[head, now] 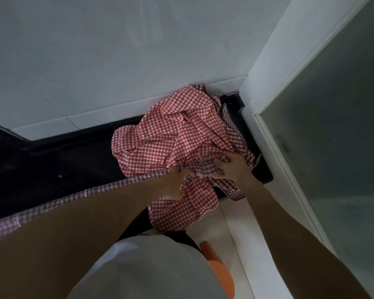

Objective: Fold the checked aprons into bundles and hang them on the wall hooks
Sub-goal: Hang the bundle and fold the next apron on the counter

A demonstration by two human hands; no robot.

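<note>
**One camera, on my head, looking down**

The only view comes from my head, tilted steeply forward and down along my own forearms. It sits close over the black counter (73,160) in the corner where the white wall (117,50) meets a door frame (268,61). My torso fills the bottom edge. No second view overlaps with it.
</note>
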